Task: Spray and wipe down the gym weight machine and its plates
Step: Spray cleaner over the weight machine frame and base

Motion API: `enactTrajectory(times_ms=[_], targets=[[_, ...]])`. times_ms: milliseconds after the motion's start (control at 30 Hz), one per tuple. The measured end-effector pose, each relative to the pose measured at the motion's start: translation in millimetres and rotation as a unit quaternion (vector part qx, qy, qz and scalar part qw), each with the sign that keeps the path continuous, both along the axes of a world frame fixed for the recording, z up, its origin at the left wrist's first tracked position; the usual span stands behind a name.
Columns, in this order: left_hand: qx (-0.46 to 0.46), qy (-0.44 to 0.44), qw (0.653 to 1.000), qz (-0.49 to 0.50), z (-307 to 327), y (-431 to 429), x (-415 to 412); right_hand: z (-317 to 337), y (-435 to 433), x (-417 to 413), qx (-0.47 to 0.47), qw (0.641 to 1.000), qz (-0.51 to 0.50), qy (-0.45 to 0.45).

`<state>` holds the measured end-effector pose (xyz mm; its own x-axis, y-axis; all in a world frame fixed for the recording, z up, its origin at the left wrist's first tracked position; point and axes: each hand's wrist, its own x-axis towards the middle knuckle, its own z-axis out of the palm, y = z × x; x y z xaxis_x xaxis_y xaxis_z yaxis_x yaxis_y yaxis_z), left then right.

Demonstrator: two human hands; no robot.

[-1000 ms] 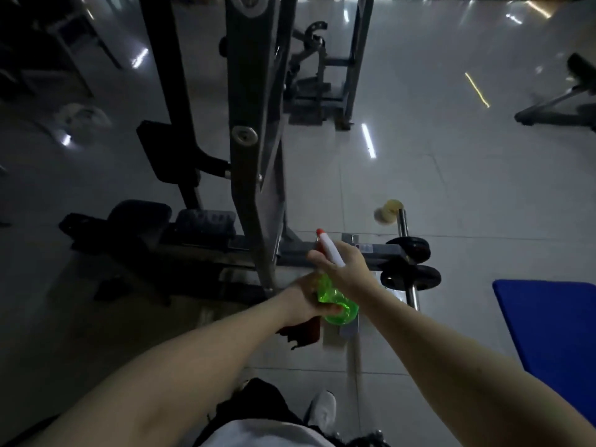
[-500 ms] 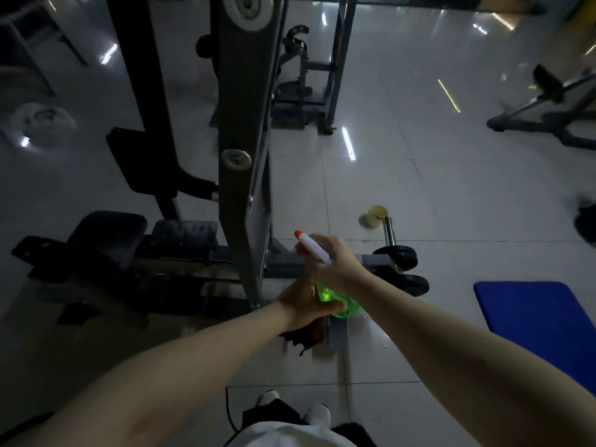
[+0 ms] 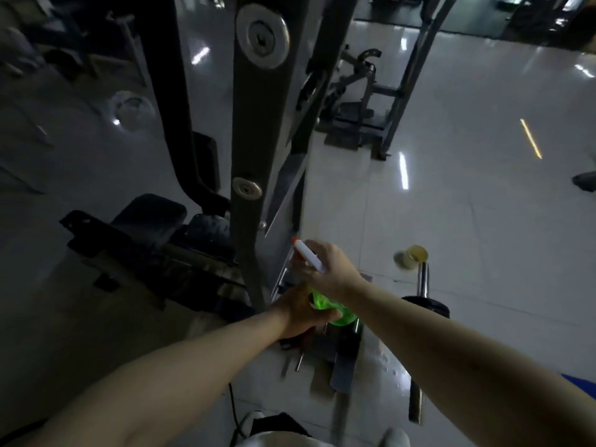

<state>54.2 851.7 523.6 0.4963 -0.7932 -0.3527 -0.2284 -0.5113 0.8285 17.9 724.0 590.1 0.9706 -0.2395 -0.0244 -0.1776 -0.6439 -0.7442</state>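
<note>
Since half a second ago the view has tipped closer to the machine, so the steel upright point(image 3: 258, 150) now fills the top of the picture, and both hands have shifted a little right and down with the spray bottle point(image 3: 332, 309) between them. The blue mat has almost slid out at the right edge.

The right hand point(image 3: 332, 269) wraps the white spray head, its fingers closed around the neck where a trigger would sit, the orange-tipped nozzle sticking out past the knuckles toward the upright. That aim suggests the frame is the next surface to wet. The left hand point(image 3: 303, 312) cups the green body from below, fingers curled shut on it, likely to steady the bottle while the other hand squeezes. Something dark, perhaps a cloth, hangs just under the left fingers; I cannot tell what it is.

Just beyond the right wrist lies a black weight plate point(image 3: 429, 306) on a chrome bar point(image 3: 422, 280), close enough to be sprayed next. Droplets on the floor point(image 3: 483, 221) below the right forearm hint that some spraying is done.
</note>
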Motion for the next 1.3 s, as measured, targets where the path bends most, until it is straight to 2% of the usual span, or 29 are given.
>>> enactTrajectory(times_ms=[133,333,667,767,933,1133,1300], targets=[[0.009,-0.006,0.995,0.099,8,-30,-26,-7,-32,5,-0.039,0.996,0.066,-0.040],[0.012,-0.047,0.961,0.273,33,-79,-96,8,-71,-18,0.004,0.990,0.130,-0.050],[-0.041,-0.055,0.910,0.409,84,-96,-124,73,-79,-32,0.114,0.977,0.139,-0.111],[-0.045,-0.086,0.905,0.413,97,-93,-116,90,-77,-30,0.122,0.977,0.114,-0.134],[-0.033,-0.118,0.918,0.377,111,-86,-102,99,-76,-30,0.163,0.965,0.090,-0.183],[-0.032,-0.158,0.922,0.353,126,-79,-96,116,-74,-29,0.145,0.956,0.094,-0.237],[-0.020,-0.165,0.937,0.307,124,-77,-93,105,-73,-33,0.161,0.963,0.047,-0.211]])
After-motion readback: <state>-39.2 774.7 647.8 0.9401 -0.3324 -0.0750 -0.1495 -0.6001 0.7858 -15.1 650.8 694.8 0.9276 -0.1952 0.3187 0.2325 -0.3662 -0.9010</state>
